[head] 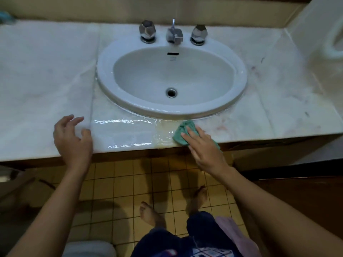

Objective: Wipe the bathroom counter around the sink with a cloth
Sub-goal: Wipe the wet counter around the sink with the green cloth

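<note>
The cloth (182, 131), green and bunched, lies on the front strip of the counter (46, 80), just below the near rim of the sink (104, 76) and a little right of its middle. The right hand (205, 149) presses flat on top of it, fingers (187, 137) laid out straight and close together over the fabric rather than curled around it, so the cloth is pinned under the palm and fingers, not pinched. Part of the cloth pokes out ahead of the fingertips towards the sink rim, and a small corner shows past the wrist at the counter's front edge.

The left hand (73, 140) sits at the counter's front edge, well to the left of the cloth, fingers spread loosely and slightly bent, holding nothing (whether the fingertips actually touch the marble is hard to tell).

Between the two hands a wet sheen (122, 132) covers the pale marble along the front strip, with bright streaks at its near and far edges, and it runs up to the cloth. The sink is a white oval basin set into the counter, its drain (171, 92) near the front of the bowl. Behind it stand the tap spout (174, 35) and two faceted metal handles (147, 31), one on each side. Below the counter are yellow floor tiles (120, 180) and the person's bare feet (148, 214)
</note>
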The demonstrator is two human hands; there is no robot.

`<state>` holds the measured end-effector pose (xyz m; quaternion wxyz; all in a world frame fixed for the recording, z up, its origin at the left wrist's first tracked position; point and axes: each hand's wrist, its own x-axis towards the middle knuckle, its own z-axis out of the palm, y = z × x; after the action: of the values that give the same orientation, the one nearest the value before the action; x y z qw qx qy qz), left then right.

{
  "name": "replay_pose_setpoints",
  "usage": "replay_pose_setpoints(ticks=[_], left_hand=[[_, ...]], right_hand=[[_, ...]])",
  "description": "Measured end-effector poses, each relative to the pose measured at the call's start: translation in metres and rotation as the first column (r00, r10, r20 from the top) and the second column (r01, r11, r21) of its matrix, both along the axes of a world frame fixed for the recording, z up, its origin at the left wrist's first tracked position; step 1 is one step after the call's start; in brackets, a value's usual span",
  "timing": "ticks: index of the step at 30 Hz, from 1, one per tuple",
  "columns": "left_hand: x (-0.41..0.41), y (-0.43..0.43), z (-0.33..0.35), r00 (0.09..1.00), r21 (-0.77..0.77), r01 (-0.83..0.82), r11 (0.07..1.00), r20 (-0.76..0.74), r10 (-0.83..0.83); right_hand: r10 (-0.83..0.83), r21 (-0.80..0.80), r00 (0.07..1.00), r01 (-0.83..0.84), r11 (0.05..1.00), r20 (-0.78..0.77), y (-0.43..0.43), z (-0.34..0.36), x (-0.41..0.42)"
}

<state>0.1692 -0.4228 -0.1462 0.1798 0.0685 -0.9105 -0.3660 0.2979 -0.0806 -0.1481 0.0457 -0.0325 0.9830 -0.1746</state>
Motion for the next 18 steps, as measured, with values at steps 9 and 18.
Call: replay_pose_setpoints(ticks=[9, 18], left_hand=[[-0.046, -0.09, -0.015, 0.975, -0.196, -0.118, 0.974, 0.164, 0.151], [-0.05, -0.091, -0.021, 0.969, -0.235, -0.158, 0.959, 0.151, 0.197]], right_hand=[[0.133, 0.14, 0.991, -0.13, 0.982, -0.009, -0.016, 0.003, -0.025], [0.305, 0.075, 0.951, -0.301, 0.951, -0.05, -0.096, -0.007, -0.099]])
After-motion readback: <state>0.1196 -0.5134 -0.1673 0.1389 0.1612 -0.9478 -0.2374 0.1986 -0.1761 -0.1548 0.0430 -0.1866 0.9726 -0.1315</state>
